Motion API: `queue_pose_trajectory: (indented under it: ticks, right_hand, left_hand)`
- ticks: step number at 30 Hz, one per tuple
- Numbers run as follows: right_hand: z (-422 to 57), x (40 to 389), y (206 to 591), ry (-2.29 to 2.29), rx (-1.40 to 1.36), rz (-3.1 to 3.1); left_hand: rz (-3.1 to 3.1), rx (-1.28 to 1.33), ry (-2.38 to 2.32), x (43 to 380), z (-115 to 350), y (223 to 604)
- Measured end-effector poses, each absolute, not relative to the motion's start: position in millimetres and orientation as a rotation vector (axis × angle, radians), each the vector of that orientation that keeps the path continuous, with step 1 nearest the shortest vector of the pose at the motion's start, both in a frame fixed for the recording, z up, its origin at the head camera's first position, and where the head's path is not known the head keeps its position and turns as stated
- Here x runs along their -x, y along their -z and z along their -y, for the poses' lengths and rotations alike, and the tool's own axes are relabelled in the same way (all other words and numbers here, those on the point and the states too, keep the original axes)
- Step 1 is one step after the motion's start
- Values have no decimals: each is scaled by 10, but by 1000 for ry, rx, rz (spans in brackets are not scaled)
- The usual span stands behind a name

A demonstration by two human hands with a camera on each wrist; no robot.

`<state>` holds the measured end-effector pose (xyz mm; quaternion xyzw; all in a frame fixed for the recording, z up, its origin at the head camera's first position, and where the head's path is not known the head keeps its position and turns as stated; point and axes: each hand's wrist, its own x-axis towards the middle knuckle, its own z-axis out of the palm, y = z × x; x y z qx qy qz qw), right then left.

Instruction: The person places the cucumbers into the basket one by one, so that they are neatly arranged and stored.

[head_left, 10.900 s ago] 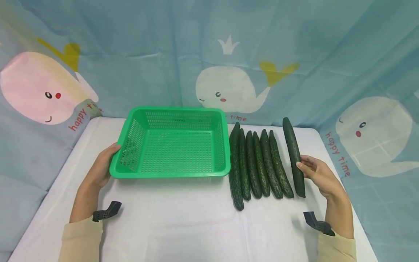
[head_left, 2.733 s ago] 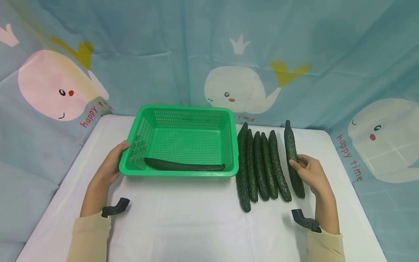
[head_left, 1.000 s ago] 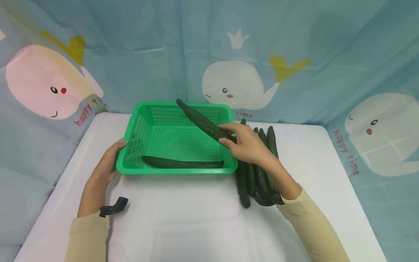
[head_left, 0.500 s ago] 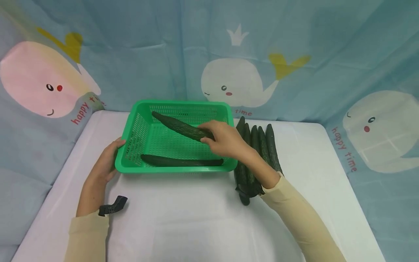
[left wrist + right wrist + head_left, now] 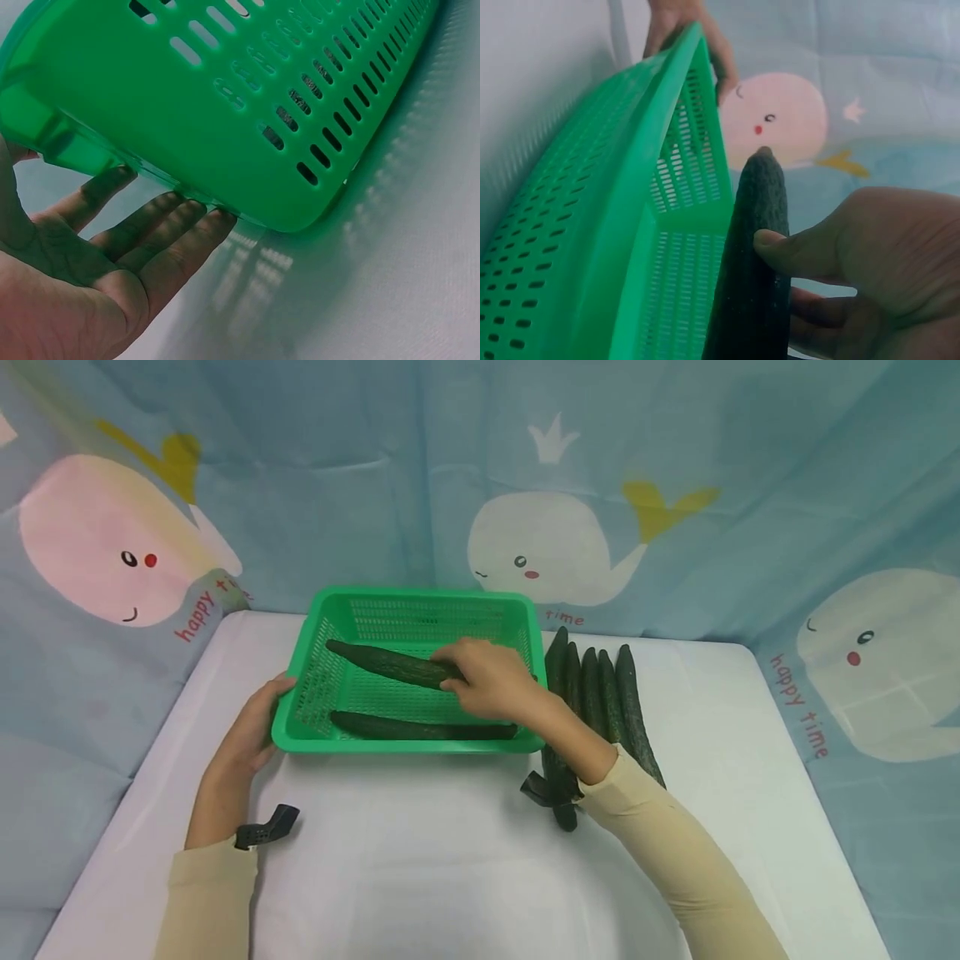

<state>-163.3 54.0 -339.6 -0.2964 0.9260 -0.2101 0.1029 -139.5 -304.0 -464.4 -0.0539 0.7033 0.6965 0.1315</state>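
In the head view my right hand (image 5: 491,679) holds a dark green cucumber (image 5: 386,663) near its right end, low over the inside of a green plastic basket (image 5: 405,747). The right wrist view shows the thumb on this cucumber (image 5: 750,277) and the fingers behind it. Another cucumber (image 5: 420,728) lies lengthwise along the basket's front side. My left hand (image 5: 253,727) grips the basket's left rim. Its fingertips touch the outer wall in the left wrist view, with the thumb mostly hidden by the basket (image 5: 150,97).
Just right of the basket, several cucumbers (image 5: 632,706) lie side by side on the white-covered table (image 5: 420,868), partly hidden under the right forearm. A pale blue curtain (image 5: 337,510) with whale prints hangs behind and at the sides.
The right hand took the rightmost cucumber off the table and carried it left over the basket. It has since lowered and turned flatter. The left hand stays at the rim.
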Motion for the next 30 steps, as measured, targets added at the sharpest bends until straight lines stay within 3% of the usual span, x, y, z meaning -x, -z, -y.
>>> queue_pose_trajectory:
  ticks: [10, 30]
  right_hand:
    - [-457, 1660, 3433, 599, 864, -2701]
    - [-801, 1595, 3575, 716, 768, -2798]
  left_hand:
    - [-2104, 169, -2020, 1365, 3026, 4666]
    - [-2113, 116, -2032, 1382, 3021, 4704]
